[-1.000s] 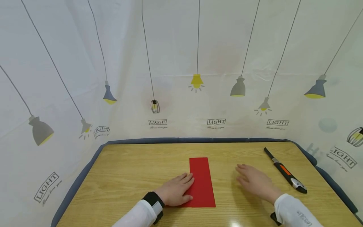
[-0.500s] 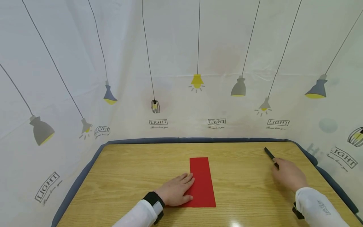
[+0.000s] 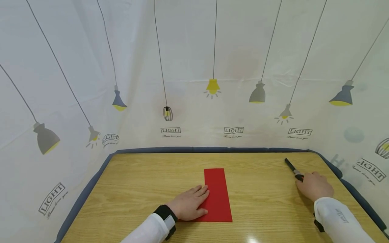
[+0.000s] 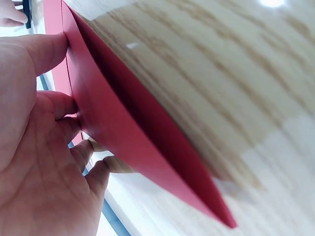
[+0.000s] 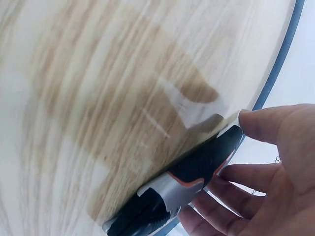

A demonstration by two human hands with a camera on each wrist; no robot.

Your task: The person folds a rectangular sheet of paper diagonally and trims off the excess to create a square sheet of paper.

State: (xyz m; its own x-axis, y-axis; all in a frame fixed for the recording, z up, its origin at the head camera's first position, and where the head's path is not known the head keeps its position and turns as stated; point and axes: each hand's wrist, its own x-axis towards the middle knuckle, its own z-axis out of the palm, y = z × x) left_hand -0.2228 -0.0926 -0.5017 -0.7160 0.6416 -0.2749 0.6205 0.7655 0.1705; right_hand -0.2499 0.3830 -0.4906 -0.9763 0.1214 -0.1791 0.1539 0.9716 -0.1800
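Observation:
A folded sheet of red paper (image 3: 218, 199) lies on the wooden table (image 3: 146, 175). My left hand (image 3: 188, 204) rests on its left part, fingers extended over it. In the left wrist view the red paper (image 4: 113, 113) has a crease near the fingertips, and its lower layers stand apart like a pocket. At the right of the table my right hand (image 3: 316, 185) grips the handle of a black utility knife (image 3: 290, 164), whose tip points to the back left. The right wrist view shows thumb and fingers at the black, silver and orange handle (image 5: 202, 162), low over the wood.
A dark padded edge (image 3: 191, 149) runs around the table. White curtains (image 3: 188, 44) printed with lamps and lettering hang behind it and at both sides. Each wrist wears a black strap (image 3: 165, 216).
My right hand has moved right, from beside the red paper to the utility knife, and has taken hold of it. The left hand stays in place on the paper.

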